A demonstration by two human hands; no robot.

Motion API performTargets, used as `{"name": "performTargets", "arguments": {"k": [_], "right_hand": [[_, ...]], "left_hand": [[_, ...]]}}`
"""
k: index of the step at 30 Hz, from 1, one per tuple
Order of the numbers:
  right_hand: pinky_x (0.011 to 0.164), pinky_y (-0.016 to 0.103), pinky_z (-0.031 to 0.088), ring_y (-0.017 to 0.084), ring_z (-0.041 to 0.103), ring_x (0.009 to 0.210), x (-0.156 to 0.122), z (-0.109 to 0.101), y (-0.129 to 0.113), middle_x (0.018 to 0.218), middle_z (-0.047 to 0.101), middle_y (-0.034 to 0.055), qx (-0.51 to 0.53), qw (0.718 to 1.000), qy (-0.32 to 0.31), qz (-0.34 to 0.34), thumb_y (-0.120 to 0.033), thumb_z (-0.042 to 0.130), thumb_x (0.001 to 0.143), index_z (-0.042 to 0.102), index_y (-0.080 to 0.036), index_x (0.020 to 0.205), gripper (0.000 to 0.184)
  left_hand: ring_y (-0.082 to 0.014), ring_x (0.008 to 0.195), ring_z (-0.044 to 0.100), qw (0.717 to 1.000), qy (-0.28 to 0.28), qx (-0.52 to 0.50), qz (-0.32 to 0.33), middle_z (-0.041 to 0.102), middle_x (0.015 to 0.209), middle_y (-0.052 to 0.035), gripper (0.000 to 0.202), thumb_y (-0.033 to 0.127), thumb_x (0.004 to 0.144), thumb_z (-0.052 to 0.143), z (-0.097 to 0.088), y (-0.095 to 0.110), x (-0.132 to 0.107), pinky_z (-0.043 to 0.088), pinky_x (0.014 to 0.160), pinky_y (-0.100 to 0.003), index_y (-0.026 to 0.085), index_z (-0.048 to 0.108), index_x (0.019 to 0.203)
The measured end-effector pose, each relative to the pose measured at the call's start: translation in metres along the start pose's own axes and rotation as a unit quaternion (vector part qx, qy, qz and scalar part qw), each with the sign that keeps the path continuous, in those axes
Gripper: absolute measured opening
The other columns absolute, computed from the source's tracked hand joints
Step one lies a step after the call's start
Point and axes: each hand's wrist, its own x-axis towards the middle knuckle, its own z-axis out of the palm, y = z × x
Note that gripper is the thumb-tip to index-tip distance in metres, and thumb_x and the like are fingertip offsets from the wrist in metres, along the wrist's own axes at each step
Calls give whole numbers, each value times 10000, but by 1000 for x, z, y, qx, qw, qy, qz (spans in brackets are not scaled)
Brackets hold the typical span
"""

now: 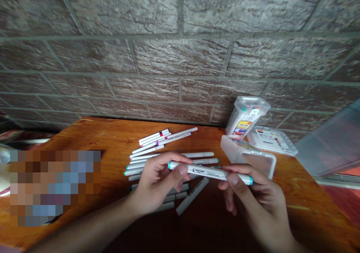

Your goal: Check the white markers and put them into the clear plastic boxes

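Observation:
A white marker pen [208,171] with teal ends and dark printing on its barrel is held level between my two hands. My left hand [157,180] pinches it near its left end, thumb on top. Close to the other teal end, my right hand [255,198] grips it between thumb and fingers. Beneath and behind my hands, several more markers [194,195] lie loosely on the wooden table, some partly hidden by my left hand. Farther back rests a group of white markers [157,138] with red, pink and purple accents.
A clear lidded marker case [244,116] stands near the brick wall [157,54]. An open clear container [261,163] lies in front, beside a flat printed lid [271,139]. A large translucent panel [332,140] is at right. A blurred-out object [56,187] lies on the table [112,215] at left.

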Motion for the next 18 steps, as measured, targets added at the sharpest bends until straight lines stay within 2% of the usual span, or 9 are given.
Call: {"name": "performTargets", "arguments": {"k": [7, 18], "right_hand": [[357, 154, 518, 88, 631, 378, 3, 2, 0, 736, 788, 14, 3, 1000, -8, 5, -313, 755, 981, 807, -287, 1045, 86], [357, 165, 534, 101, 650, 397, -1, 2, 8, 797, 804, 41, 61, 998, -11, 25, -313, 691, 1028, 781, -256, 1103, 131]], "left_hand": [[-62, 506, 593, 1000, -1, -4, 0, 700, 681, 10, 206, 372, 966, 748, 3, -2, 1, 486, 501, -147, 183, 762, 1045], [-72, 535, 623, 999, -23, -26, -20, 747, 739, -7, 221, 384, 997, 708, 4, 0, 2, 536, 541, -170, 190, 753, 1093]]}}
